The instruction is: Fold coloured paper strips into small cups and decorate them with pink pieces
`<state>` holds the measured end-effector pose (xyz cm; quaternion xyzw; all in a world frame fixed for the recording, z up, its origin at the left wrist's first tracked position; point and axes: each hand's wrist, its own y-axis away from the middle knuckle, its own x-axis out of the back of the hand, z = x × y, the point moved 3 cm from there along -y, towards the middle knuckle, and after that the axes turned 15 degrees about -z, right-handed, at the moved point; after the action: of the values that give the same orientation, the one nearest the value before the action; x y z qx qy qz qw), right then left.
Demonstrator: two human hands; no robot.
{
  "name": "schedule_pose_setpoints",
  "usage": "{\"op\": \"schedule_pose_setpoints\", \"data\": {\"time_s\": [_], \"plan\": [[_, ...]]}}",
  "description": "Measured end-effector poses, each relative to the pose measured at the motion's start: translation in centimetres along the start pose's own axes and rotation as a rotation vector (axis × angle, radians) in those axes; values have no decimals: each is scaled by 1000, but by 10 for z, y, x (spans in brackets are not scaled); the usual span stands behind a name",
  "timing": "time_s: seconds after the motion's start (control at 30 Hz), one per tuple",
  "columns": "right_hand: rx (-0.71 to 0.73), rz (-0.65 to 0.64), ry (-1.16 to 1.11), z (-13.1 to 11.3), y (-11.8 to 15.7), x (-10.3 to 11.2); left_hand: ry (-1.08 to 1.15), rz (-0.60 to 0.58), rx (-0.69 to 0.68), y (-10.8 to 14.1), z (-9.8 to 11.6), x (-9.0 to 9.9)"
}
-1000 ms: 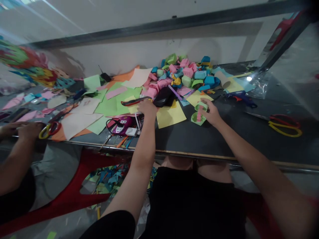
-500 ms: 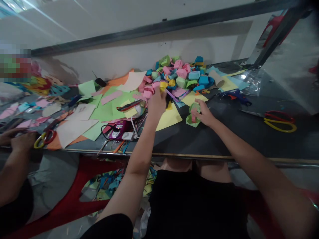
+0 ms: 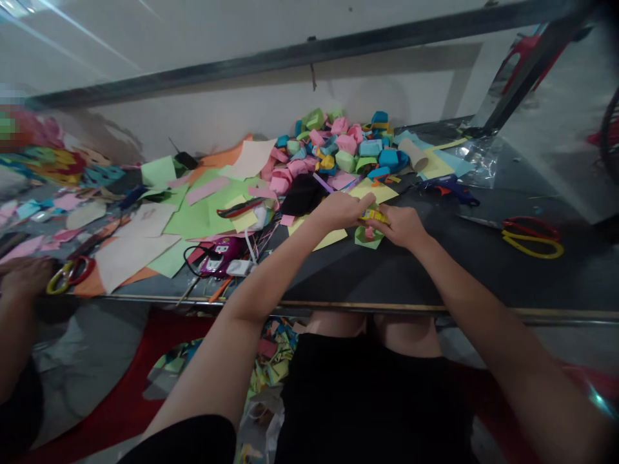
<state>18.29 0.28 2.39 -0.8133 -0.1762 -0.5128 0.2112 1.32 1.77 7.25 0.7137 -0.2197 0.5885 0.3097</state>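
Note:
My left hand (image 3: 345, 209) is closed on a small yellow object (image 3: 374, 216), whose kind I cannot make out; dark marks show on it. My right hand (image 3: 402, 225) meets it from the other side, its fingers bent against the yellow object. Under the right fingers sits a folded light green paper shape (image 3: 368, 240) with a bit of pink strip; its upper part is hidden. Behind the hands lie yellow paper sheets (image 3: 374, 191) and a black, soft-looking item (image 3: 304, 194).
A heap of folded colored paper pieces (image 3: 345, 143) stands against the wall. Scissors (image 3: 532, 235) and a blue glue gun (image 3: 449, 189) lie right; a cardboard tube (image 3: 414, 154) lies behind. Left are paper sheets (image 3: 196, 219), a purple device (image 3: 221, 258) and another person's hand (image 3: 24, 276).
My left hand has come from the heap toward the right and nearer, carrying the yellow object to my right hand. The black item it had covered now shows. The view has shifted slightly.

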Motion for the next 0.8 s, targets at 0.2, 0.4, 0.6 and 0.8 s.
{"op": "schedule_pose_setpoints", "data": {"time_s": [0.2,0.4,0.6,0.8], "plan": [[20,-31,-119,-24,-6,15,-24,163,-33,5,-19,8],[7,-100,-243,-17,-8,15,-49,185,12,-1,-14,3],[37,-145,-243,-17,-7,21,34,101,32,0,-15,-1],[217,-68,-136,-17,0,41,583,220,-185,28,-29,4]]}}
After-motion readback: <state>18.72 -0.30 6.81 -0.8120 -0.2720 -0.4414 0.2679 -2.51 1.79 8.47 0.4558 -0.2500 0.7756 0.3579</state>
